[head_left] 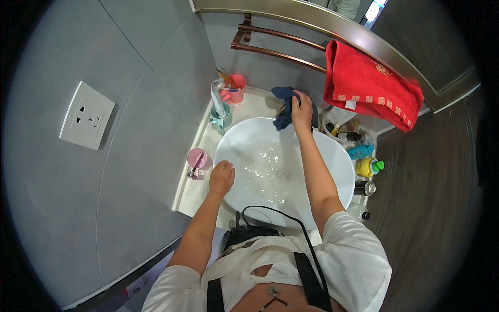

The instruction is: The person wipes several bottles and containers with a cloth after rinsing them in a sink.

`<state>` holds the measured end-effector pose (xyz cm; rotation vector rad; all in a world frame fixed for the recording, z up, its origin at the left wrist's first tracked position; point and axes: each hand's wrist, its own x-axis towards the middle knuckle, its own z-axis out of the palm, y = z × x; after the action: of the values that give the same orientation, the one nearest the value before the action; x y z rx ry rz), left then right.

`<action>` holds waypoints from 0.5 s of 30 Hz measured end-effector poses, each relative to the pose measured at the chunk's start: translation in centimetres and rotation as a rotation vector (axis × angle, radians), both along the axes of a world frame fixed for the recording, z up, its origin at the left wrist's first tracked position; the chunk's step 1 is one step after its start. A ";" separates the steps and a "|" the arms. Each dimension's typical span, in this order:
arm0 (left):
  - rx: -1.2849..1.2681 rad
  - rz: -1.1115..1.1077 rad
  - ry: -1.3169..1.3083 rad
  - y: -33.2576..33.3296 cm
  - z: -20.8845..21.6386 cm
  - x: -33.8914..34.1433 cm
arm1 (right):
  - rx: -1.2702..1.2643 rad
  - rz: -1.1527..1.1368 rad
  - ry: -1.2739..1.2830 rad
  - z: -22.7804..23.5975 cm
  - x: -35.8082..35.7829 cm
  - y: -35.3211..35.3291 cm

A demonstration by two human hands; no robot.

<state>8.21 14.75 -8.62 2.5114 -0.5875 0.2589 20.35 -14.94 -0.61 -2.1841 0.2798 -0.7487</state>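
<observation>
A white oval washbasin [239,151] holds shallow, clear water. At its back edge my right hand [302,112] is closed on a dark blue cloth [284,121], which is bunched around the tap area. Most of the tap is hidden behind the cloth and my fingers. Over the basin's left rim rests my left hand [222,177], its fingers curled in against the edge. Just left of that hand stands a pink cup [197,157] with a dark-handled item in it.
A teal cup [221,120] with a tube and a coral mug [235,89] with brushes stand at the back left. Along the right are a yellow pump bottle [367,167], a blue bottle [360,151] and other bottles. A red towel [371,86] hangs from a bronze rail [283,55].
</observation>
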 end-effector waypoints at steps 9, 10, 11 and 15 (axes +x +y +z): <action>-0.017 0.014 0.052 -0.1 0.4 0.3 | -0.115 -0.084 0.601 -7.8 6.6 1.1; -0.021 0.013 0.045 -0.1 0.3 0.4 | -0.049 -0.109 0.624 -7.8 6.9 1.4; -0.025 0.012 0.038 -0.1 0.3 0.4 | -0.035 0.014 0.404 -9.3 7.6 1.2; -0.031 0.028 0.017 0.0 0.1 0.5 | -0.134 0.136 0.094 -10.3 10.1 6.2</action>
<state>8.69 14.74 -8.55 2.4907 -0.5381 0.2547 30.47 -8.72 -10.89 -2.3421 0.1297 -0.6055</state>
